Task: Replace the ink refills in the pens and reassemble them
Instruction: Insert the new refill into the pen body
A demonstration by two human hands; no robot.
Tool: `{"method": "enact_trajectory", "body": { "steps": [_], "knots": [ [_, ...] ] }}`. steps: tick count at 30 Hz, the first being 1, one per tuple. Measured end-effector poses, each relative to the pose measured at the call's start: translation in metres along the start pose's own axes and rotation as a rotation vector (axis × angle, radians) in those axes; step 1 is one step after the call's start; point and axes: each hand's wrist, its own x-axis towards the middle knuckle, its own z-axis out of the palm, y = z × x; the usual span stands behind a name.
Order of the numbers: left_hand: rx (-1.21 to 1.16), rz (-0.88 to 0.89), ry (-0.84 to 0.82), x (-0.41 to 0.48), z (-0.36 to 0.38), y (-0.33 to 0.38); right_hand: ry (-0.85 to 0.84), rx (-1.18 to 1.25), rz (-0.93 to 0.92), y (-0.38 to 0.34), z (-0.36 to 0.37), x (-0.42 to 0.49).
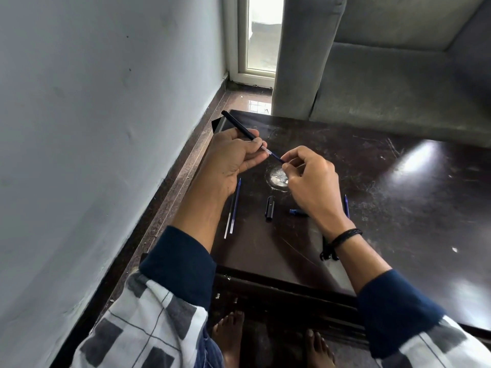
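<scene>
My left hand [233,158] grips a black pen barrel [237,125] that slants up and to the left. A blue refill [273,155] sticks out of the barrel's open end, and my right hand [309,181] pinches its free end between thumb and fingertips. On the dark table [398,195] below my hands lie two loose refills [233,208], a black pen cap [270,208], a small blue pen piece [296,211] and a blue refill [346,205] partly hidden by my right wrist.
A grey wall runs along the left, with a strip of floor between it and the table. A grey sofa [385,75] stands just behind the table's far edge. My bare feet [228,333] show under the near edge.
</scene>
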Motion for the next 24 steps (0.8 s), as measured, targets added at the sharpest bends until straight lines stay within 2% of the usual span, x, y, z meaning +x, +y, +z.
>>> {"method": "enact_trajectory", "body": {
  "steps": [7,16,24],
  "knots": [
    [-0.015,0.021,0.028,0.0008,-0.0005,-0.0002,0.020,0.055,-0.044,-0.0005,0.0031,-0.0002],
    [0.028,-0.037,-0.062,-0.0060,0.0080,-0.0021,0.003,0.111,-0.085,-0.0018,0.0047,-0.0023],
    [-0.003,0.013,0.032,0.0021,0.0017,-0.0016,-0.026,0.144,0.019,-0.0004,-0.0004,0.0017]
  ]
}}
